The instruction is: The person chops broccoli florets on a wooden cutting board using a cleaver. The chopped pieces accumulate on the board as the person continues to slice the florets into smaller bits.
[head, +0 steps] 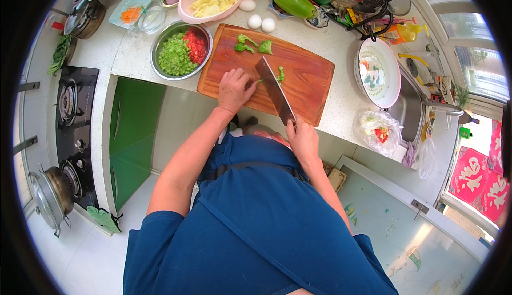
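Observation:
On the wooden cutting board (304, 67), my right hand (303, 137) grips the handle of a cleaver (276, 89), its blade slanting away from me to the left. My left hand (237, 87) is at the board's left front, fingers bent around a small green piece (260, 80) beside the blade; most of that piece is hidden. To the right of the blade lie chopped green bits (281, 74). Several broccoli florets (265, 47) rest near the board's far edge.
Left of the board stands a steel bowl (154, 61) with chopped greens and diced red vegetable. Behind are a pink basket (185, 5) of cut pale vegetable, white eggs (254, 21) and a green gourd (294, 1). An enamel basin (378, 73) and a plastic bag (378, 133) sit by the sink (408, 111).

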`<state>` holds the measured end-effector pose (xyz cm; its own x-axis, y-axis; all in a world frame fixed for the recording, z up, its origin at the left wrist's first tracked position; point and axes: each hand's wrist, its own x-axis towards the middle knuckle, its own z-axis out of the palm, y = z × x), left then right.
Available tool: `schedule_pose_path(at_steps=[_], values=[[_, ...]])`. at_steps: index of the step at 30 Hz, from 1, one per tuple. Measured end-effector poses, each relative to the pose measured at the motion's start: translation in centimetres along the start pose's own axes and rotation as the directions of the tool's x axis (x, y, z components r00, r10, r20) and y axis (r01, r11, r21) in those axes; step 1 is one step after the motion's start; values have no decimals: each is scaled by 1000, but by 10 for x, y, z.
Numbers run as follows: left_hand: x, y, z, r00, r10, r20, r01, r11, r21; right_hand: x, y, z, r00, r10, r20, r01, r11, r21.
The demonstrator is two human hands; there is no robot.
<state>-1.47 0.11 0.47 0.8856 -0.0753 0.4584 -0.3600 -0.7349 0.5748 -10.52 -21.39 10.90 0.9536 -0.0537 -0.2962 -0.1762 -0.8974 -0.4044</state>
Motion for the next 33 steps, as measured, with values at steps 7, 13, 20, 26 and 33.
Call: schedule_pose_path(at_steps=[7,13,20,26,33], values=[[-1,0,-6,1000,27,-17,-28,997,-72,-2,-3,-11,1000,26,-15,-24,990,136],[-3,-1,-3,1000,0,-3,0,1000,-22,-9,-9,-14,1000,-16,-12,17,998,65],[-3,-1,0,1000,-11,-2,11,1000,12,-5,-16,-14,999,-34,30,34,999,-4],[-1,1,0,1000,-19,-23,19,1000,5,-1,-4,-1,1000,-2,3,2,996,90],[-2,1,-1,999,-20,-27,20,1000,0,-7,-12,-13,1000,0,25,-1,998,70]])
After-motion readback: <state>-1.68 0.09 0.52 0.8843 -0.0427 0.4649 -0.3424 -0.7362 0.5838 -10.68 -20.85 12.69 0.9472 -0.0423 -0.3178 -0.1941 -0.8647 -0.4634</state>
